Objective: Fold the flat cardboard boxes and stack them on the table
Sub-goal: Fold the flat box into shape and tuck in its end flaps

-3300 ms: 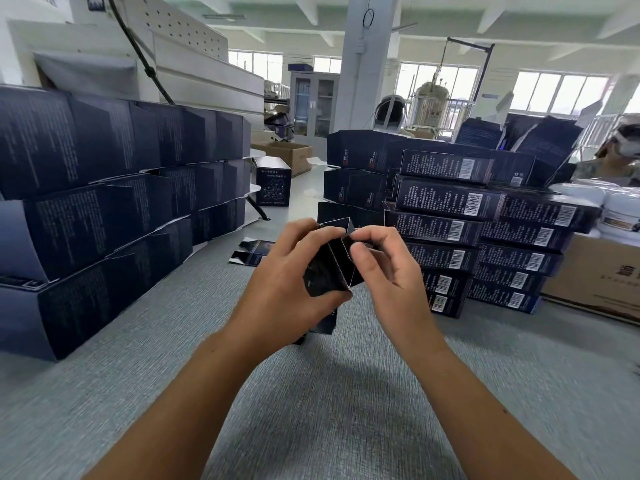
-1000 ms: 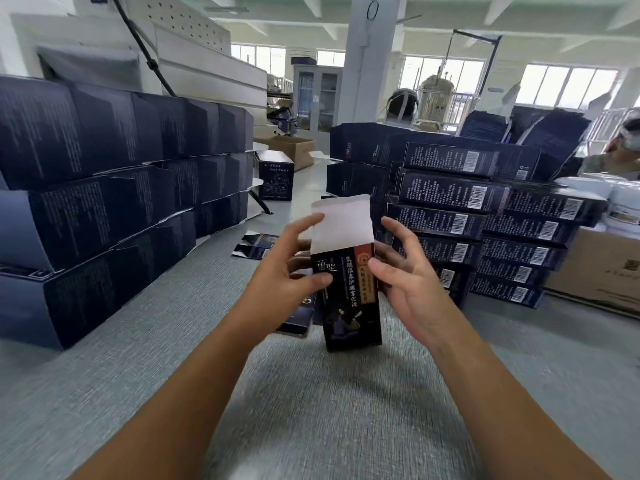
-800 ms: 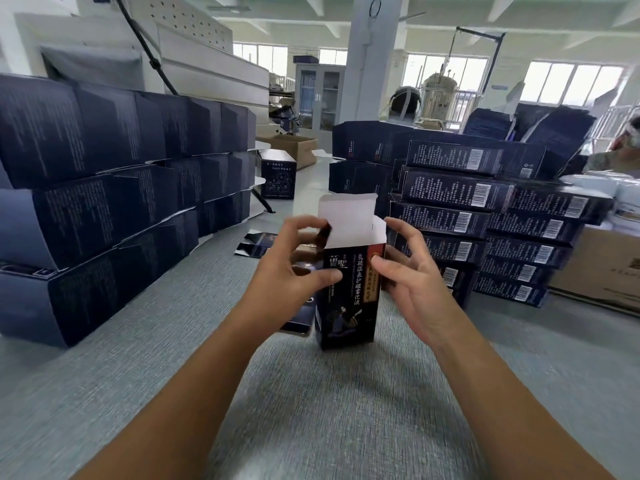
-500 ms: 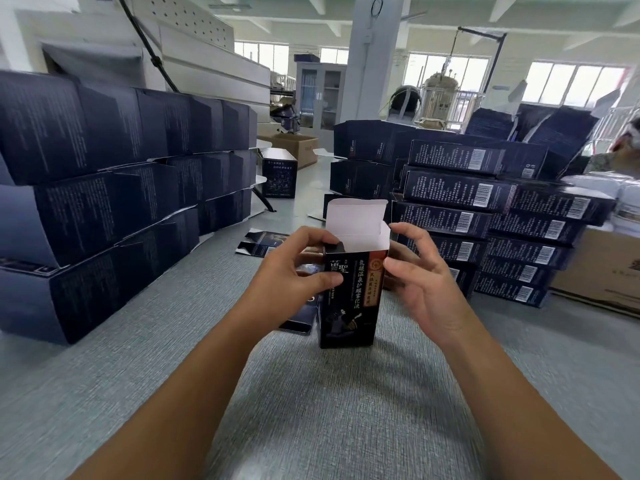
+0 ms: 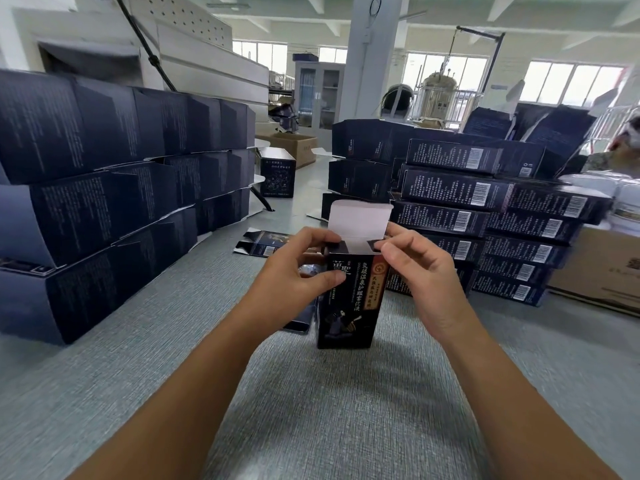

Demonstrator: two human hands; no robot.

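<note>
Far left of the L fingers: big stack of folded dark boxes (image 5: 104, 188), three rows high, on the grey tabletop (image 5: 311, 410). Beyond it, further back, one single box (image 5: 277, 176) stands upright, alone. Just beyond the L fingers, flat unfolded blanks (image 5: 263, 242) lie on the tabletop.

L hand (image 5: 298, 275): thumb pressed on the front face of the box (image 5: 349, 299) near its top-left edge. Its fingers (image 5: 313, 237) are curled over the top-left corner, pinching the box there.

Box is between both sets of fingers, upright, bottom looks to rest on the tabletop, printed front twd camera. Top is open, white lid flap (image 5: 356, 220) sticks straight up behind the fingers.

R hand (image 5: 426, 275): thumb + index pinch the box's top-right corner at the small side flap. Other fingers loosely curled behind, can't tell if they touch.

Right of and beyond the R fingers: second stack of folded boxes (image 5: 485, 216), lying flat, several layers, barcodes facing camera. Further right, brown carton (image 5: 595, 271) w/ white tubs (image 5: 623, 202) above it, blurred.
</note>
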